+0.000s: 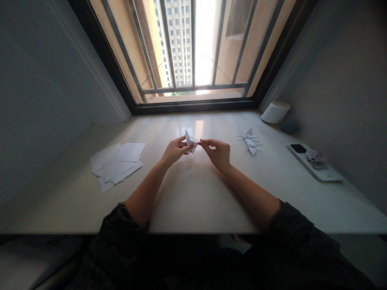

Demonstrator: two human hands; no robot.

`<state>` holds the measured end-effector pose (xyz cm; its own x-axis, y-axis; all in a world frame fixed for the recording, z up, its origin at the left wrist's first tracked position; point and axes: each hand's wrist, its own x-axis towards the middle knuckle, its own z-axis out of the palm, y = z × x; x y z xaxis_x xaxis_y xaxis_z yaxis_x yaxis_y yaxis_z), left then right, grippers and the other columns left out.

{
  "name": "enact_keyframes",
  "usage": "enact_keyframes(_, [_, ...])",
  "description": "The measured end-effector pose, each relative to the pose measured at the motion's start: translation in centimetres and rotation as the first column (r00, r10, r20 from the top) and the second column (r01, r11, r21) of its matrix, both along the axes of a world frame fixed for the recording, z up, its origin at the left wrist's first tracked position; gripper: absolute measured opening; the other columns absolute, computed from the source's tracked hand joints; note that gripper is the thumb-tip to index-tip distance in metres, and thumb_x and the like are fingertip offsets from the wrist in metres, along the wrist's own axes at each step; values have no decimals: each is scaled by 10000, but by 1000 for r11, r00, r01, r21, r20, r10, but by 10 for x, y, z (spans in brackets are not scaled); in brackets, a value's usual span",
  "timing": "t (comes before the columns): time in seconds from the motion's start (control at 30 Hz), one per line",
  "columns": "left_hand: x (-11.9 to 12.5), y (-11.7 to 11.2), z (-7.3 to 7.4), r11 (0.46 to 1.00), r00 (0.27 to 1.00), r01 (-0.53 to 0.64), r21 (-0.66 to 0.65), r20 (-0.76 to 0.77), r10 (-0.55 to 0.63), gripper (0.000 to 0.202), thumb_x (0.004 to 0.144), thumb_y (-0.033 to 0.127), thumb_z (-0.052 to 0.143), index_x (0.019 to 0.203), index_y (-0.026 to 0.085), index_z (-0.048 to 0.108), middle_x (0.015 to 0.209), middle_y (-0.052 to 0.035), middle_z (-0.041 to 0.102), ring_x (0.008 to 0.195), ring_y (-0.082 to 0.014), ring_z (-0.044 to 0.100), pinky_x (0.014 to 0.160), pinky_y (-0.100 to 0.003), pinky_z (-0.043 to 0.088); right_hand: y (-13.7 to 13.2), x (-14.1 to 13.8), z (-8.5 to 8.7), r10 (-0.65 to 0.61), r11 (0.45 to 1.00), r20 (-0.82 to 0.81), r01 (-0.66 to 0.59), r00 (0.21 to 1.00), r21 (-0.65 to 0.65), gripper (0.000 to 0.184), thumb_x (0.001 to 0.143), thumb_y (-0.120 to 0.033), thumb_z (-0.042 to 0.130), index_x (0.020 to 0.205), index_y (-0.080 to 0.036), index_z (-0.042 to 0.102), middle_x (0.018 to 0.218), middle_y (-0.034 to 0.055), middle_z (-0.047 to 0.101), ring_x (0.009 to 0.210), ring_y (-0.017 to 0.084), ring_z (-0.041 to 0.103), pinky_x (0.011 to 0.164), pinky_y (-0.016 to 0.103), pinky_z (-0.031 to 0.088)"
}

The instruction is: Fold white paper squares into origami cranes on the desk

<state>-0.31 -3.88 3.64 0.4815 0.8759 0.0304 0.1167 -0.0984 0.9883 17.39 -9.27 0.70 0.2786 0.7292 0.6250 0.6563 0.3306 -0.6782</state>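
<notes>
A small piece of folded white paper [190,142] is held above the middle of the pale table [193,201]. My left hand [175,151] pinches its left side with thumb and fingers closed on it. Pinching a thin tip at the paper's right side is my right hand [218,153]. Both forearms reach in from dark sleeves at the bottom. To the right of my hands lie finished folded paper cranes [250,143] on the table.
A loose stack of white paper sheets [116,164] lies at the left. At the right sit a white phone [314,163] with a small charm on it, a white cylindrical device [275,111] and a dark pad [290,128]. A barred window [193,52] is behind.
</notes>
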Motion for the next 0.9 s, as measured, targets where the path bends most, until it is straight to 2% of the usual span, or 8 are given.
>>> enact_keyframes(0.13, [2,-1,-4,998,997,41,41,-69,-38,593,714,412,713,1230,148,589,853,-79,731,700,-155,653,589,-230,477,-1,1,2,-12,1000,-32,12,999,0,169,807,-390,641,868,-268,741,751,-3,734,647,168,660,662,309,527])
enact_keyframes(0.27, [4,-4,-5,996,995,50,72,-90,-43,589,758,401,667,1267,135,540,843,-79,727,719,-164,661,602,-232,472,-1,-1,4,46,999,-20,-46,999,9,163,817,-303,607,928,-244,711,783,4,717,663,160,648,635,296,519])
enact_keyframes(0.43, [5,-8,-4,985,992,21,173,-127,1,402,777,373,636,1128,177,626,794,-43,720,718,-172,663,619,-240,472,1,-2,3,184,982,54,-186,981,41,372,795,-145,516,1129,-237,650,1012,43,699,790,163,647,736,316,535])
enact_keyframes(0.53, [6,-10,-3,981,989,-35,192,-132,61,332,775,340,627,1074,196,649,774,-28,716,717,-175,664,625,-238,471,2,-2,1,277,960,61,-279,959,25,488,772,-109,497,1226,-255,599,1136,44,669,834,157,649,779,321,538])
enact_keyframes(0.63, [6,-12,-1,977,986,-79,197,-128,105,306,762,310,629,1048,208,659,768,-21,716,715,-178,663,628,-238,472,1,-1,0,273,962,74,-274,959,6,439,810,-184,544,1239,-261,596,1118,48,682,856,173,652,806,345,533])
enact_keyframes(0.77, [7,-13,0,974,985,-78,213,-137,109,288,757,297,626,1029,213,665,765,-15,716,709,-177,658,636,-242,474,2,-2,-1,194,980,84,-197,977,24,382,799,-373,665,1158,-244,656,951,58,720,800,189,650,776,354,532])
enact_keyframes(0.9, [8,-13,0,971,983,-66,228,-154,103,271,763,302,619,1012,209,669,763,-18,711,711,-187,667,629,-247,474,4,-2,-3,171,983,87,-176,981,53,323,798,-384,682,1093,-252,693,928,51,733,804,190,653,762,346,528])
